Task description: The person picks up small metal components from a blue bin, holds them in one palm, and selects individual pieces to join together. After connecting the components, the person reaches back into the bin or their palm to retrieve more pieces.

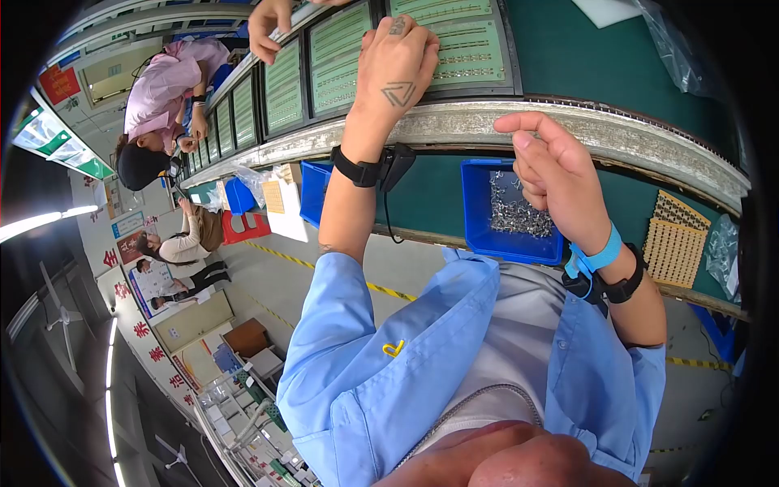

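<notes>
My left hand [396, 69] reaches over a green circuit board [466, 53] in a dark frame, with its fingers bent down toward the board. Its fingertips are mostly hidden behind the knuckles. Rows of small metal parts run across the board. My right hand [558, 158] hangs nearer to me, by the worn metal rail [462, 122]. Its thumb lies against the outstretched index finger and the other fingers curl in. Any small part in that pinch is too small to make out. Below it stands a blue bin [513, 247] holding many small metal parts [519, 213].
More framed green boards [284, 91] line the rail to the left. A co-worker's hand [268, 31] is over them, close to mine; another person [174, 89] in pink works farther along. Tan perforated boards [675, 239] and a plastic bag [722, 252] lie at the right.
</notes>
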A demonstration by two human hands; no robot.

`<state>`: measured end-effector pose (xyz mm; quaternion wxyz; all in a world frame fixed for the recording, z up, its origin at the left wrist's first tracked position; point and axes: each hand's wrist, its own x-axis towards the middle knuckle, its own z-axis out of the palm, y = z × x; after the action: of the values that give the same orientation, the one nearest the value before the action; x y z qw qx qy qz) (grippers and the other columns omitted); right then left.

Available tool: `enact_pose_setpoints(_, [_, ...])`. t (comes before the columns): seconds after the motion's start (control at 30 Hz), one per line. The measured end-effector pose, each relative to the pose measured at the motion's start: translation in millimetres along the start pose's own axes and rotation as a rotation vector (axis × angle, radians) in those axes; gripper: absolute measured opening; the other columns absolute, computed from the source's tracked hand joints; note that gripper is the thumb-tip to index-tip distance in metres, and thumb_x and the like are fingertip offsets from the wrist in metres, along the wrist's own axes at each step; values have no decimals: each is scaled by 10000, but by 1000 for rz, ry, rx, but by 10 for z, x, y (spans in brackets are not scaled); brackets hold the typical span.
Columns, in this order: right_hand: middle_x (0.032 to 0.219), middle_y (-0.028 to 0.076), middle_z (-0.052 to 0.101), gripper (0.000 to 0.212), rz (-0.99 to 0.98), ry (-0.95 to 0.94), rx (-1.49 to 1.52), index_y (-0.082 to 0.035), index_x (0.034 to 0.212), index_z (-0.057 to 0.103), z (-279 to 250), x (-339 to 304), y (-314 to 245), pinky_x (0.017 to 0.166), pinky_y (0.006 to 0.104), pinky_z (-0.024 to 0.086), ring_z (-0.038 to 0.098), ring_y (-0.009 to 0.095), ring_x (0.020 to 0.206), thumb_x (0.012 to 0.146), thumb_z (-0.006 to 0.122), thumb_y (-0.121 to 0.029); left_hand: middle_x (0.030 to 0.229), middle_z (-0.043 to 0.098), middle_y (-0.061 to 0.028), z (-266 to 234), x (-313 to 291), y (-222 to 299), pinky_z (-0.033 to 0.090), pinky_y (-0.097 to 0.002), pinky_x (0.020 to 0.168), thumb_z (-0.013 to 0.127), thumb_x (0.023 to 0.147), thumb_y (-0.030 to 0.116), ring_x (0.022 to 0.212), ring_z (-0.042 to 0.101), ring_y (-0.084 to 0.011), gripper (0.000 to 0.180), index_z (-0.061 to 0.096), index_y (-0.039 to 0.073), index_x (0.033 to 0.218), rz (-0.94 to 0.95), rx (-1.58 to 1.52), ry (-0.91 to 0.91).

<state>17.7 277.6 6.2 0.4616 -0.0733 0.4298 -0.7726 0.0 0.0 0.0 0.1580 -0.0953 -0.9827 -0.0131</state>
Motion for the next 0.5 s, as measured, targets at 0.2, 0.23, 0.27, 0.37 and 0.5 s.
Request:
enact_pose_setpoints(0.2, [666, -113, 294, 278, -8, -1, 7, -36, 1303, 560, 12, 10, 27, 459, 190, 195, 236, -11, 538, 1102, 491, -216, 938, 636, -45, -18, 31, 20, 469, -461, 817, 717, 877, 132, 976, 606, -294, 76, 727, 88, 937, 11, 14, 13])
enact_pose_setpoints(0.23, [665, -114, 294, 276, -10, 0, 9, -36, 1301, 560, 15, 9, 28, 459, 190, 195, 236, -12, 538, 1102, 491, -215, 936, 635, -44, -19, 32, 22, 470, -462, 812, 718, 875, 132, 973, 606, -291, 75, 726, 89, 935, 15, 17, 14])
enact_pose_setpoints(0.27, [665, -114, 294, 276, -10, 0, 9, -36, 1301, 560, 17, 8, 28, 459, 190, 195, 236, -12, 538, 1102, 491, -215, 936, 635, -44, -21, 35, 24, 470, -462, 812, 718, 875, 132, 973, 606, -291, 75, 726, 89, 935, 15, 17, 14])
enact_pose_setpoints(0.37, [665, -115, 297, 276, 5, 5, 1, -34, 1301, 560, 23, 8, 20, 459, 190, 196, 236, -11, 537, 1101, 495, -212, 932, 637, -42, -27, 44, 29, 476, -458, 820, 718, 871, 130, 975, 611, -280, 80, 734, 89, 937, 28, 26, 14])
enact_pose_setpoints(0.5, [663, -114, 297, 276, 9, 13, -1, -32, 1295, 567, 29, 13, 12, 459, 191, 199, 236, -10, 537, 1102, 491, -214, 920, 642, -39, -17, 46, 25, 482, -452, 831, 718, 864, 126, 973, 616, -273, 74, 745, 88, 922, 36, 19, 37])
